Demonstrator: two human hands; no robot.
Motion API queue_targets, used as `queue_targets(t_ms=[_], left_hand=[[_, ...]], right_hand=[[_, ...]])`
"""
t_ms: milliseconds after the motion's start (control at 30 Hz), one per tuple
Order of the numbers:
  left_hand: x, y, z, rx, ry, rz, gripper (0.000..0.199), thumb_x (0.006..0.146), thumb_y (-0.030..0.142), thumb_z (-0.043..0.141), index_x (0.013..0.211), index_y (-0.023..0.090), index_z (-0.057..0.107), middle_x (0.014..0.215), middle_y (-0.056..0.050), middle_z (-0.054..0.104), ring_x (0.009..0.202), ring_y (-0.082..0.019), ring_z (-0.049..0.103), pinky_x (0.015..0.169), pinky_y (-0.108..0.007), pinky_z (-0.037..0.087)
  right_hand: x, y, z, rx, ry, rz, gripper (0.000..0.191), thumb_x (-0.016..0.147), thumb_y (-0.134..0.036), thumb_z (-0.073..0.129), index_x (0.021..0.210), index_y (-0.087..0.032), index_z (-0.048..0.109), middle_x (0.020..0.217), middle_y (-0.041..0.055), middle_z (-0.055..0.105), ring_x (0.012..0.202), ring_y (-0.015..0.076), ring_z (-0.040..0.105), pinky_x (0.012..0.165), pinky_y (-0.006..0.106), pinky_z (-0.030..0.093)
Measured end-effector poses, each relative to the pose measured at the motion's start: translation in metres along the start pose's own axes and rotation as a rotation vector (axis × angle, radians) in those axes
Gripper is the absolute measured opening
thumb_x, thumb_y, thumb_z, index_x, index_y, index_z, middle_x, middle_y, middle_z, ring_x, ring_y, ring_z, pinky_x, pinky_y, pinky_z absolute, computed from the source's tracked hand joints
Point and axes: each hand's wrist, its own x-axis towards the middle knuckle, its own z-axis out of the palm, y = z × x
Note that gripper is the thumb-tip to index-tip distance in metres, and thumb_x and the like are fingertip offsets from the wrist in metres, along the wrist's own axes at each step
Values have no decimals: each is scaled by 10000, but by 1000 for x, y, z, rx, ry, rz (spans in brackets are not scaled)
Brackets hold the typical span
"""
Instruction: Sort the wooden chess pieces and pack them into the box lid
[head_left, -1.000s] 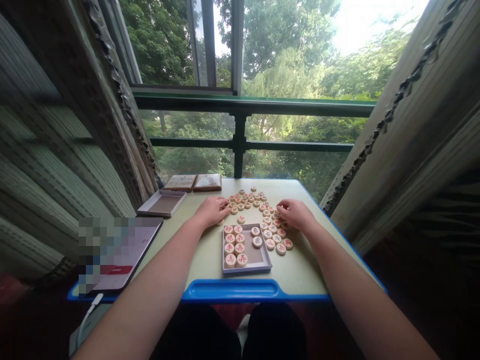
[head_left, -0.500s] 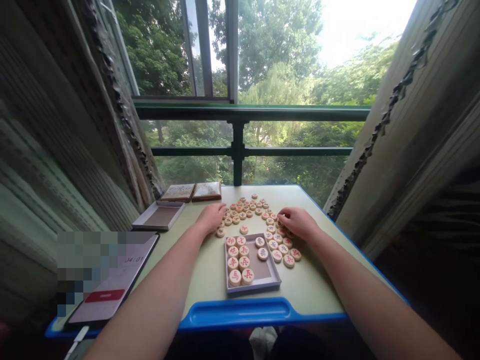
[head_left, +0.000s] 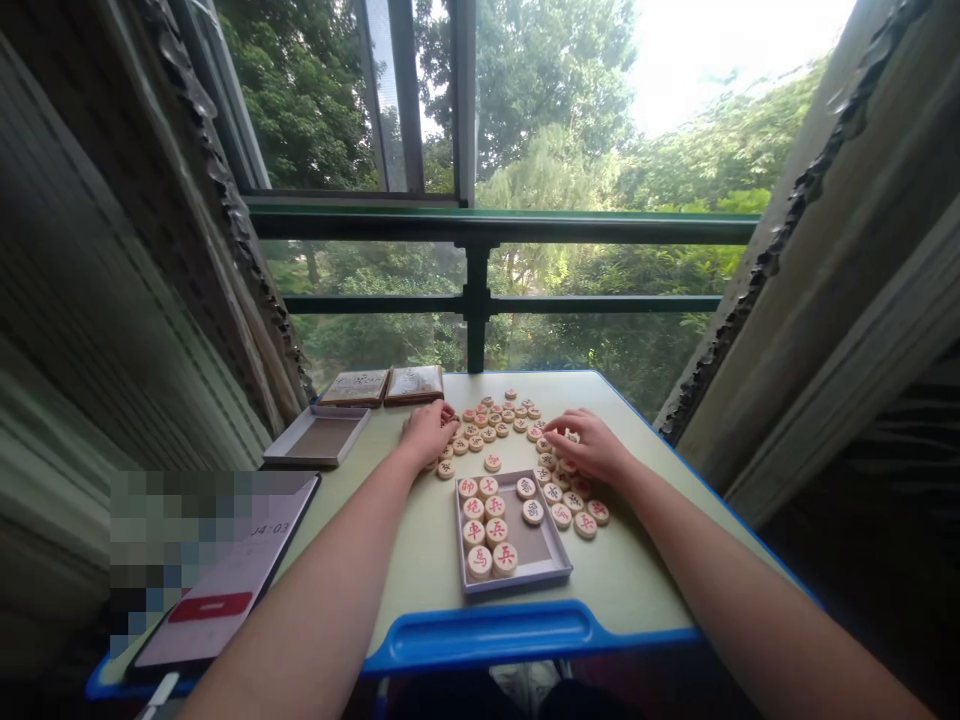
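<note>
My left hand [head_left: 430, 432] rests low at the left edge of a spread of Chinese chess pieces [head_left: 489, 434], fingers loosely bent and apart; part of what lies under them is hidden. On the right side of the spread, my right hand [head_left: 591, 446] hovers over or touches pieces with its fingers spread, and I see no piece lifted. Nearer me stands a shallow box [head_left: 517, 579]. Red-marked pieces [head_left: 496, 531] fill two columns along its left side. Two dark-marked pieces [head_left: 532, 512] lie at its upper right. A lone red-marked piece [head_left: 492, 463] sits just beyond the box.
A second shallow box or lid [head_left: 322, 437] lies at the left, with an open folding case [head_left: 415, 385] behind it. At the near left a tablet [head_left: 225, 590] shows a timer. The table's blue front edge has a molded groove [head_left: 491, 636]. A window railing and curtains stand beyond.
My right hand has shifted slightly left and its fingers have spread over the pieces. My left hand has raised its fingers a little. The whole view has shifted slightly; the box's contents look the same.
</note>
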Motion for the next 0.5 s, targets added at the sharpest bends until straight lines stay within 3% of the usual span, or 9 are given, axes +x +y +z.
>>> queue_targets(t_ms=[100, 200, 300, 400, 500], left_hand=[[-2, 3, -6, 22, 23, -53, 172, 769, 308, 533, 903, 221, 597, 961, -34, 673, 964, -229, 562, 873, -395, 358], [-2, 3, -9, -11, 37, -84, 234, 786, 280, 494, 994, 232, 588, 962, -28, 674, 922, -210, 576, 888, -410, 329], [-3, 2, -9, 6, 7, -40, 308, 793, 315, 475, 1076, 290, 595, 1065, -27, 648, 1008, -242, 540, 882, -419, 324], [-4, 2, -6, 83, -35, 30, 287, 792, 380, 468, 1001, 321, 657, 1179, -27, 594, 1110, -295, 467, 876, -433, 322], [-4, 2, -3, 89, -30, 53, 264, 782, 389, 487, 928, 291, 683, 1148, -40, 610, 1101, -299, 472, 873, -428, 329]], right_hand=[[1, 2, 0, -17, 35, -11, 241, 799, -352, 517, 803, -184, 689, 781, 62, 638, 816, 195, 524, 765, 312, 398], [-1, -2, 3, -37, 47, -34, 228, 799, -335, 517, 775, -183, 686, 772, 60, 642, 799, 193, 521, 749, 309, 397], [-1, -4, 7, -61, 42, -62, 219, 800, -313, 513, 749, -182, 680, 744, 59, 637, 783, 191, 516, 726, 303, 398], [1, -5, 10, -73, 48, -73, 225, 808, -304, 500, 729, -184, 674, 725, 57, 630, 767, 187, 511, 710, 297, 398], [3, -6, 12, -72, 32, -76, 226, 810, -288, 495, 711, -185, 670, 721, 57, 627, 763, 184, 511, 699, 291, 400]])
